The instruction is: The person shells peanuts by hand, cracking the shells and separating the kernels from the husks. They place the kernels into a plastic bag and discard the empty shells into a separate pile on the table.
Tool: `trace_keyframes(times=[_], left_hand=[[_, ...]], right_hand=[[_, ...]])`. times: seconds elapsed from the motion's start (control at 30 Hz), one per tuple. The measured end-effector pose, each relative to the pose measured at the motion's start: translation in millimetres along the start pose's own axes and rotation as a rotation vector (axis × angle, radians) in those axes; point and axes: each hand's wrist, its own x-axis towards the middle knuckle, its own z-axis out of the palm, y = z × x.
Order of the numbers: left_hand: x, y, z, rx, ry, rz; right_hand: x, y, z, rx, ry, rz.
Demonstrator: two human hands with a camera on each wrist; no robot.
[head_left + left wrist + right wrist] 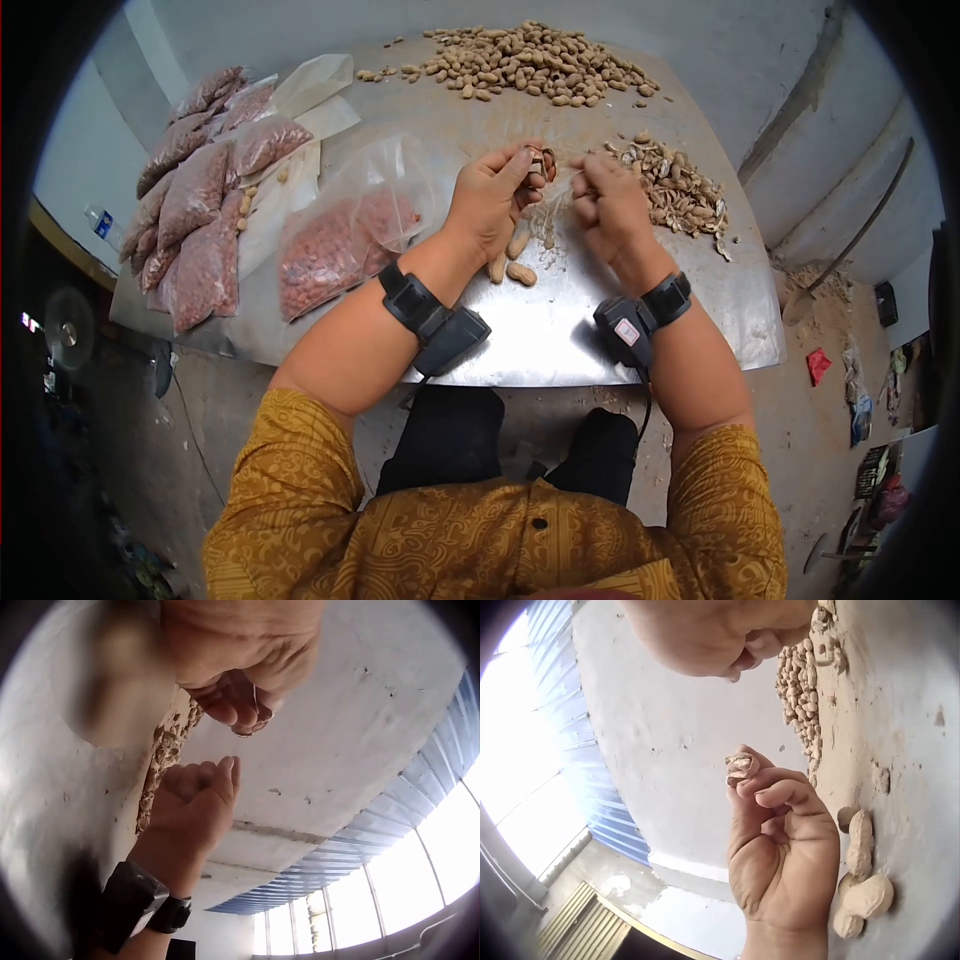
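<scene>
A cracked peanut shell (541, 163) (739, 769) is pinched between the thumb and fingers of the left hand (485, 205) (784, 855), above the metal table. Just to its right, the right hand (615, 210) (191, 806) is raised with its fingers curled; nothing shows in it, and it is apart from the shell. Whole peanuts (520, 273) (868, 896) lie on the table below the left hand. Beside the right hand is a heap of empty shells (685, 190).
A large heap of unshelled peanuts (540, 65) covers the table's far side. An open plastic bag of reddish kernels (335, 245) lies left of the hands, with several filled bags (195, 185) farther left. The metal table's (530, 350) near edge runs before the person.
</scene>
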Motion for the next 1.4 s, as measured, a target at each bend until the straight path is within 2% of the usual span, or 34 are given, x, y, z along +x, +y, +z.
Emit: trace_keyframes(times=[0.1,0.23,0.33,0.43,0.53,0.63,0.73,0.83,1.0,1.2,1.3,1.4], left_hand=[[-5,7,13,0.343,0.075,0.112],[-5,9,18,0.939,0.037,0.484],[-2,10,23,1.116,-0.079,0.681],[4,14,29,1.254,-0.205,0.795],[8,23,40,1.274,-0.300,0.699],[14,29,44,1.190,-0.311,0.493],[20,39,56,1.068,-0.209,0.287],[29,43,66,0.886,-0.195,0.220],[33,44,80,0.685,-0.200,0.078],[35,40,94,0.778,-0.157,0.125],[36,41,101,0.966,-0.183,0.167],[37,38,107,1.263,-0.309,0.389]], right_hand=[[-4,12,10,0.241,-0.121,0.142],[-3,15,13,0.470,-0.178,0.217],[-2,16,9,0.581,-0.204,0.195],[0,17,7,0.670,-0.202,0.184],[-2,11,5,0.728,-0.194,0.188],[0,6,1,0.743,-0.261,0.164],[1,0,-4,0.686,-0.336,0.126],[1,-6,-6,0.696,-0.415,0.059],[0,-5,-6,0.726,-0.306,0.004],[3,-8,-10,0.797,-0.256,-0.062],[4,-11,-15,0.828,-0.220,-0.092],[7,-14,-18,0.873,-0.204,-0.099]])
